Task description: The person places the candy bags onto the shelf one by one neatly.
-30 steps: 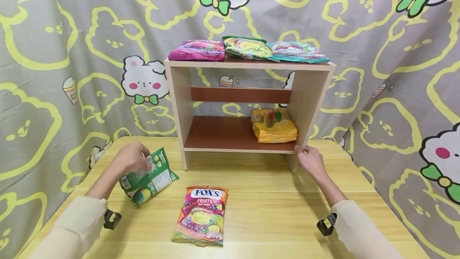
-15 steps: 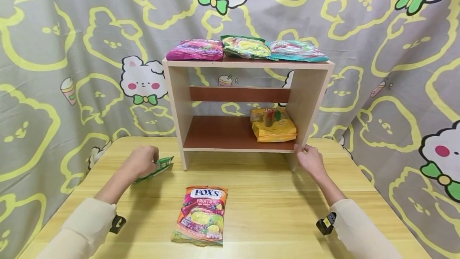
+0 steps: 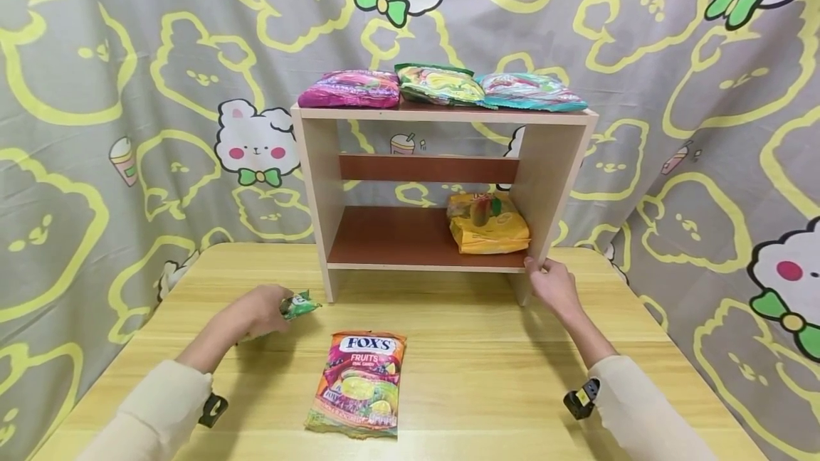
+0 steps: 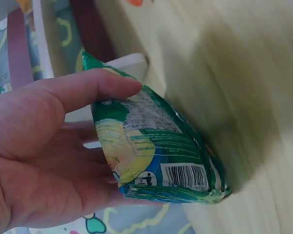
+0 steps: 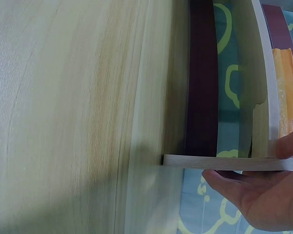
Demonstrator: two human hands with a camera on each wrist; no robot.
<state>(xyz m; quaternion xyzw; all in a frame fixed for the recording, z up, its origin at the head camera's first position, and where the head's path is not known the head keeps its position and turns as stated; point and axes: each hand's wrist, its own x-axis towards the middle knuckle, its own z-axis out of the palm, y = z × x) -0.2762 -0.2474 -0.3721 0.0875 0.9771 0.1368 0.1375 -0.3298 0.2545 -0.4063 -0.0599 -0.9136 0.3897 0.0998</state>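
My left hand (image 3: 259, 310) holds a green candy bag (image 3: 299, 304) just above the table, left of the small shelf unit (image 3: 410, 269). In the left wrist view the thumb presses on the printed back of the bag (image 4: 151, 151), near a barcode, and the other fingers lie behind it. My right hand (image 3: 554, 288) grips the lower front of the shelf's right side panel (image 3: 556, 191). In the right wrist view, the thumb and fingers lie on either side of that panel (image 5: 224, 163). An orange and purple Fox's candy bag (image 3: 359, 384) lies face up on the table.
A yellow candy bag (image 3: 488, 226) sits at the right end of the lower shelf. On the top board are a purple bag (image 3: 351, 89), a green and yellow bag (image 3: 440, 85) and a teal bag (image 3: 533, 92). A patterned curtain (image 3: 211, 55) hangs behind the table.
My left hand has moved right and nearer the front of the table, turning the green candy bag so mostly its end shows. The right hand stays on the shelf panel.
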